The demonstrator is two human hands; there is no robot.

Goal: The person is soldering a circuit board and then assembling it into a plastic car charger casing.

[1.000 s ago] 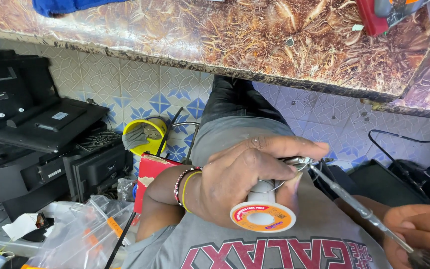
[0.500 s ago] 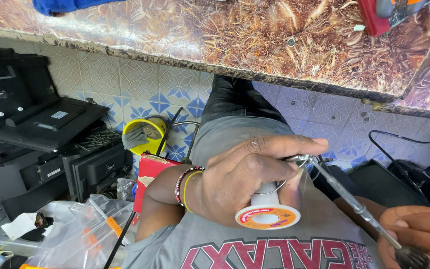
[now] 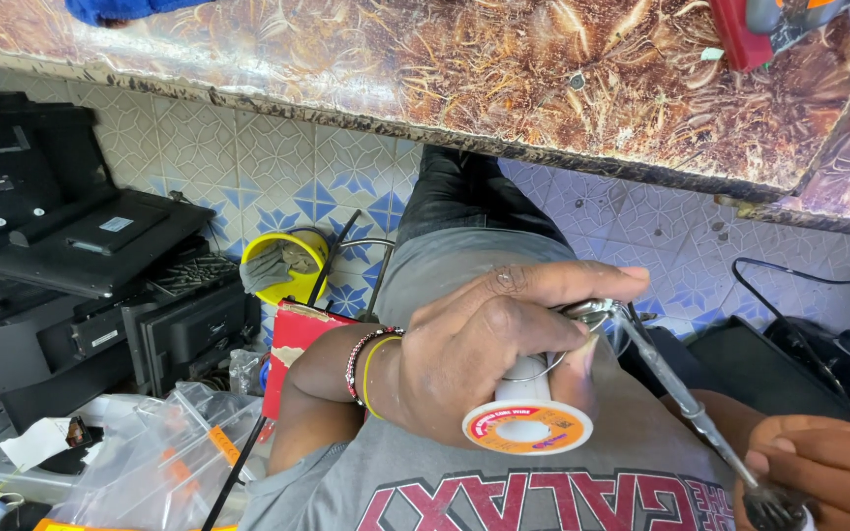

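My left hand [image 3: 484,344] is wrapped around a white spool of solder wire [image 3: 526,418] with an orange and red label on its end, held over my lap. Its forefinger and thumb pinch the loose wire end near the spool's top. My right hand [image 3: 819,472], at the bottom right corner, grips the handle of a soldering iron [image 3: 681,393]. The iron's metal shaft slants up and left, and its tip meets the wire by my left fingertips, where a faint wisp of smoke shows. Beaded bracelets [image 3: 371,359] circle my left wrist.
A brown marbled counter [image 3: 445,69] runs overhead. Stacked black electronics [image 3: 81,265] fill the left. A yellow roll [image 3: 282,265], a red box [image 3: 297,344] and clear plastic bags [image 3: 150,462] lie on the tiled floor. Black cables and devices [image 3: 819,344] sit at right.
My left hand has tipped the spool slightly and shifted a little right. The iron's tip has stayed at the wire end, and my right hand has barely moved.
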